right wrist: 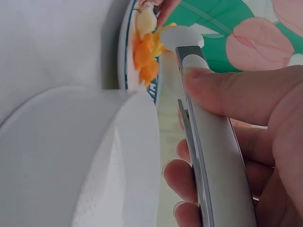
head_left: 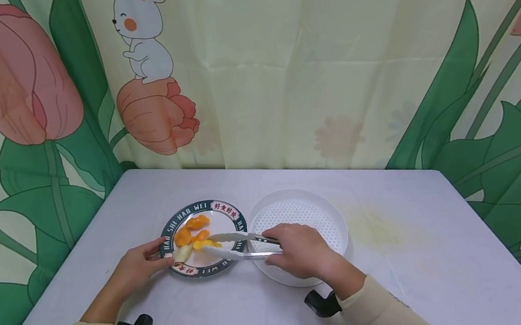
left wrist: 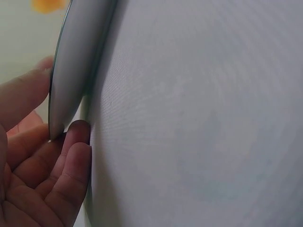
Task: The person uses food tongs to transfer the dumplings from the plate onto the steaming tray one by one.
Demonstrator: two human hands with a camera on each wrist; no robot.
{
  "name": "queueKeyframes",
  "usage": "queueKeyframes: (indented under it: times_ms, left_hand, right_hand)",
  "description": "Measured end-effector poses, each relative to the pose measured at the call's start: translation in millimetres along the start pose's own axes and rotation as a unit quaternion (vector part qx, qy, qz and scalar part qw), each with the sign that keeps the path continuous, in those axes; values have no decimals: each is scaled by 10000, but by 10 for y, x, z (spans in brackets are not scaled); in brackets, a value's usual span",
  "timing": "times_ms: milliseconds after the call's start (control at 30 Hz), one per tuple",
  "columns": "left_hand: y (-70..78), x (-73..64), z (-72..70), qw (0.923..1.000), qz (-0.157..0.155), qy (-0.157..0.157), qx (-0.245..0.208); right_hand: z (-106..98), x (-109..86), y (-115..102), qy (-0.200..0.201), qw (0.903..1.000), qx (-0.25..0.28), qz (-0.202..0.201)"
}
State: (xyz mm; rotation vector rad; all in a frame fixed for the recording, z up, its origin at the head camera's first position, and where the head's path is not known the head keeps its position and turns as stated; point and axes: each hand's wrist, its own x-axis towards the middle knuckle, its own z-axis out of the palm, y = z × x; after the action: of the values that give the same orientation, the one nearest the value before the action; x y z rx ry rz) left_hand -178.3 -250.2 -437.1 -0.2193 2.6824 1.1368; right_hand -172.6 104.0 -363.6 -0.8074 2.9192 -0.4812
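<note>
In the head view, the left hand [head_left: 138, 267] pinches the lettered plate [head_left: 191, 212] at its nine o'clock rim, and the right hand [head_left: 302, 250] grips metal tongs [head_left: 233, 237], tips by a yellow piece [head_left: 198, 245] near mid-plate; orange pieces [head_left: 182, 237] lie toward ten o'clock, a white perforated tray [head_left: 296, 210] at three. Left wrist: thumb and fingers straddle the plate's edge. Right wrist: fingers clasp the tongs; whether the tips pinch food, one cannot tell.

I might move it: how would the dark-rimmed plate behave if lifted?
The plate is probably stiff, since it looks unbent where the left hand grips it. Being wide, it may tip if lifted there, and the loose orange pieces could slide.
</note>
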Motion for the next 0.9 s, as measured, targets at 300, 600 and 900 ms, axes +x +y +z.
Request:
queueKeyframes:
  times_ms: [300, 600, 900]
  left_hand:
    - [18, -8, 3, 9999, -146, -17, 50]
    - [0, 1, 14, 9999, -101, -34, -31]
    - [-12, 11, 13, 10000, -94, -9, -6]
  right_hand:
    - [-167, -119, 153, 384, 9988, 294, 114]
    - [-345, -231, 476, 624, 9964, 38, 581]
    - [-453, -351, 847, 686, 9904, -92, 1193]
